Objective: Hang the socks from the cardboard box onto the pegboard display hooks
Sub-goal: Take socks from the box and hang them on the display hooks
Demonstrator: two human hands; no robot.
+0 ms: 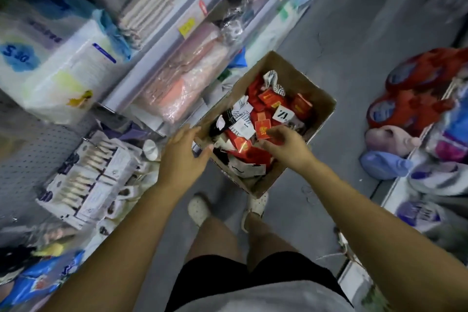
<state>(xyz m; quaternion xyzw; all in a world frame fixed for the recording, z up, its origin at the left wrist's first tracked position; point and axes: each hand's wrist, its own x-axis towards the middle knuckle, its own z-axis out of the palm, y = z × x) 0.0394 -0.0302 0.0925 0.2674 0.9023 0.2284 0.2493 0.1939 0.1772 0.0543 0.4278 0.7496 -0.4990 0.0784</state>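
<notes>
An open cardboard box (319, 119) stands on the floor in front of my feet, filled with several packs of socks with red, white and black card labels. My right hand (283, 145) is inside the box and its fingers pinch a red-labelled sock pack (263, 129). My left hand (183, 153) hovers at the box's left rim with fingers spread and relaxed, holding nothing. The grey pegboard (27, 149) is at the left, with packs of socks (88, 180) hanging on its hooks.
Shelves with packaged tissues (63, 76) and pink wrapped goods (187, 83) run along the upper left. Red and blue slippers (415, 99) lie on a low shelf at the right. Grey floor lies between the shelves. The view is blurred by motion.
</notes>
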